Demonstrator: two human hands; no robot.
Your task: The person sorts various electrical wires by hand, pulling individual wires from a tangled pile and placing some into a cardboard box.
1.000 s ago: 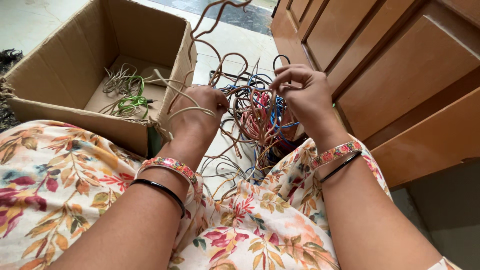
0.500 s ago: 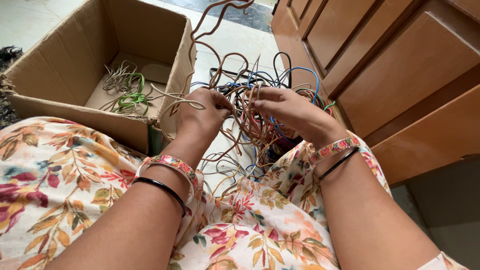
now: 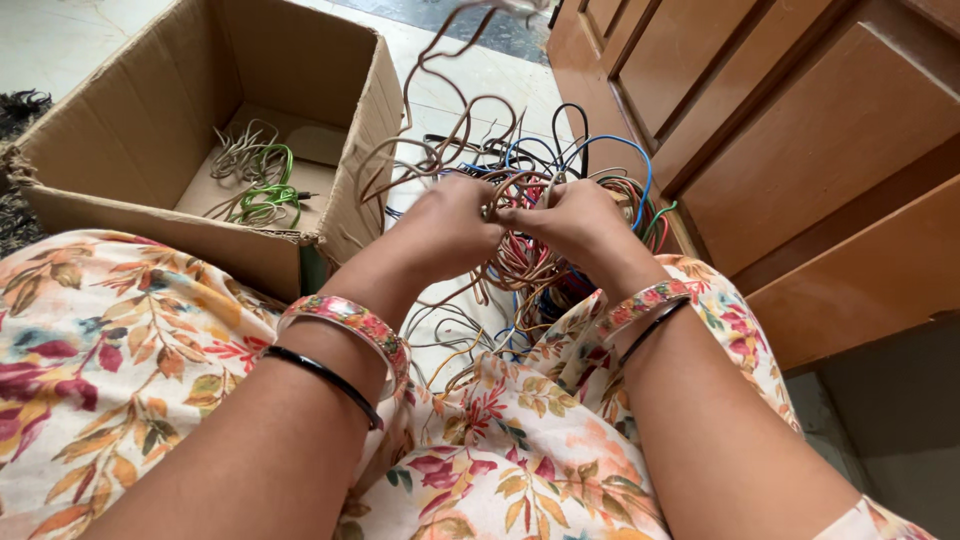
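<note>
Landmark: wire tangle (image 3: 540, 230) on the floor, in front of the lap. Left of it, an open cardboard box (image 3: 130, 150), touching the knee; inside, a small bundle of grey and green wires (image 3: 255, 185). Left hand (image 3: 450, 230) at the tangle's near left edge, fingers curled shut around brown strands. Right hand (image 3: 575, 225) just beside it, fingertips pinched on a strand where the two hands meet. Right of the tangle, wooden cabinet doors (image 3: 800, 150), close against it.
</note>
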